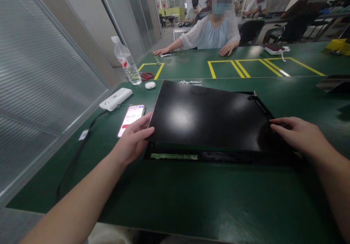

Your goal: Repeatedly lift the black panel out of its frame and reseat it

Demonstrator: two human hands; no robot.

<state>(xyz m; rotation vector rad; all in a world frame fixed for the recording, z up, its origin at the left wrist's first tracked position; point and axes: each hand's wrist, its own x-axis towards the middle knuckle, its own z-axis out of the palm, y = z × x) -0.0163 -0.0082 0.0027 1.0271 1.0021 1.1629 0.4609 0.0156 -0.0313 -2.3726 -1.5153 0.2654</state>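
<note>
A glossy black display panel (207, 116) is tilted, its left side raised above a black frame (240, 158) that lies on the green table. My left hand (133, 138) pinches the panel's left edge, thumb on the front face. At the panel's right edge, my right hand (298, 133) has thumb and fingertips closed on the side. A strip of green circuit board (174, 156) shows in the near left part of the frame. The panel hides much of the frame's inside.
Left of the panel lie a lit phone (131, 120), a white power bank (116, 99) with a black strap, a white earbud case (150, 85), red-handled scissors (147, 76) and a water bottle (127, 62). Across the table (191, 196) sits a masked person (216, 31), hands on the tabletop.
</note>
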